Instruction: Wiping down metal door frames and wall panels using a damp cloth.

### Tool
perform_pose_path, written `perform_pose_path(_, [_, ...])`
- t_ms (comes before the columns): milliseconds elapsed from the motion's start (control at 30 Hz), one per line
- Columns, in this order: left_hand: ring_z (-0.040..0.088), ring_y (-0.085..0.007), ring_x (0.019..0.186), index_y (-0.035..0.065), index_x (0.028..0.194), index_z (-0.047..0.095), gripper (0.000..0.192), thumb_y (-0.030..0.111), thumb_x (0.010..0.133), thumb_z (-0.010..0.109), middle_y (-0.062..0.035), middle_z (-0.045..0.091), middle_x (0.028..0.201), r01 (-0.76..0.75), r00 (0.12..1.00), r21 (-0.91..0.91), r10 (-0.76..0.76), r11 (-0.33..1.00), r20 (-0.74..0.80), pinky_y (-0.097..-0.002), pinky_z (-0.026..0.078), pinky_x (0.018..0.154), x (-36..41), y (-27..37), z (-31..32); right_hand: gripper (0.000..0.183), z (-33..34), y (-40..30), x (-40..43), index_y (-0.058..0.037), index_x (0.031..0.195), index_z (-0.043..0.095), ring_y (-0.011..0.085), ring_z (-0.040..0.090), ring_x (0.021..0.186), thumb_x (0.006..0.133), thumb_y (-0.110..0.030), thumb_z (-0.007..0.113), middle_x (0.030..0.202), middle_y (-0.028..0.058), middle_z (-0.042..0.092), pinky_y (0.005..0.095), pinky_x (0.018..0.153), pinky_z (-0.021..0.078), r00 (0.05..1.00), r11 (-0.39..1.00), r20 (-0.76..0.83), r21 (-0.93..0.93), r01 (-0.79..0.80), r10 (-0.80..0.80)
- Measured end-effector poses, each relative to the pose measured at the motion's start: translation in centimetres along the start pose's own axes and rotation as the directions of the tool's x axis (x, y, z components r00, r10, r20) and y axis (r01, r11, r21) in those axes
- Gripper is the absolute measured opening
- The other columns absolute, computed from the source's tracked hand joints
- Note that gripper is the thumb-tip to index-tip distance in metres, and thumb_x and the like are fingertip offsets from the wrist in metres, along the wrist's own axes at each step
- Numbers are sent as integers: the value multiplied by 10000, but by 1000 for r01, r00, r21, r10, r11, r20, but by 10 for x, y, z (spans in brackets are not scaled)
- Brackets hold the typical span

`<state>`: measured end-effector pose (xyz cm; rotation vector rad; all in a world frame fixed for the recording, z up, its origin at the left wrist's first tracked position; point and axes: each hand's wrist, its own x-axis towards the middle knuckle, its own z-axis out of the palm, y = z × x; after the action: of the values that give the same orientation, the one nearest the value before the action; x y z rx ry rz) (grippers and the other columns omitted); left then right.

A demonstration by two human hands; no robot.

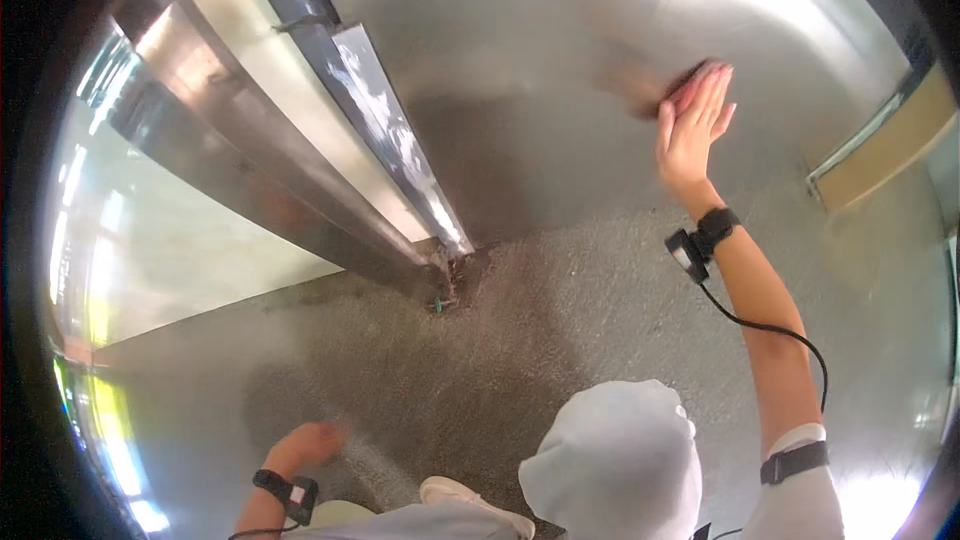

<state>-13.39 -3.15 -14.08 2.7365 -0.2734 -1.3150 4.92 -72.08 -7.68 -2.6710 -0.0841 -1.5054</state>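
Observation:
My right hand (694, 120) lies flat against a large shiny metal panel (570, 52), fingers pointing up and slightly right. A thin, dark-edged reddish pad (681, 94) shows under its palm and fingers; its exact kind is unclear. A blurred brownish patch on the metal beside it looks like a reflection. Low on the left, my left hand (309, 444) hangs over the floor, away from the panel. Its fingers are blurred by motion, and nothing is plainly seen in them. Each wrist wears a black strap with a small cabled device.
Left of the panel, a grey upright post (390, 127) and a curved metal beam (277, 157) run down to the rough concrete floor (600, 300). A white cap (615, 457) fills the lower middle, beside a pale shoe (450, 491). A tan-faced edge (885, 150) stands right.

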Motion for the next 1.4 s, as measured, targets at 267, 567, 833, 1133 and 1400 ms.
perform_pose_path(267, [633,-325,873,17,859,646,303,270,825,482,-185,650,901,-365,896,440,437,821,-72,-439,498,741,70,-18,-20,662,-10,-183,102,-136,1436,248,207,173,1396,868,-371,495,1505,79,206,554,1084,93,947,915,-73,243,322,-314])
perform_pose_path(567, [622,-372,837,33,854,640,273,244,789,481,-201,641,873,-464,842,346,528,815,-113,-480,490,708,133,191,-91,676,-47,-190,152,-137,1453,213,187,197,1388,867,-366,463,1507,66,202,507,1099,42,929,919,-46,136,371,-368])
perform_pose_path(833, [629,-358,865,17,866,667,295,265,754,554,-185,650,891,-565,768,574,631,593,105,-473,500,711,233,237,-78,705,-63,-95,151,-103,1461,143,198,125,1408,883,-360,454,1523,85,143,500,1105,42,933,932,-4,-32,360,-360])
perform_pose_path(1133, [651,-323,866,62,899,688,254,210,757,538,-158,672,905,-541,768,712,608,447,201,-420,522,708,202,278,-94,741,-69,-154,171,26,1423,135,314,101,1402,893,-384,450,1507,197,81,494,1099,105,977,986,-181,97,135,-116])
perform_pose_path(1400, [664,-289,837,62,856,663,163,165,807,545,-173,664,886,-520,746,718,656,463,118,-388,536,647,182,290,-113,690,-73,-74,170,-30,1433,194,285,138,1400,912,-452,354,1499,177,163,495,1103,84,934,939,-95,-6,345,-344])
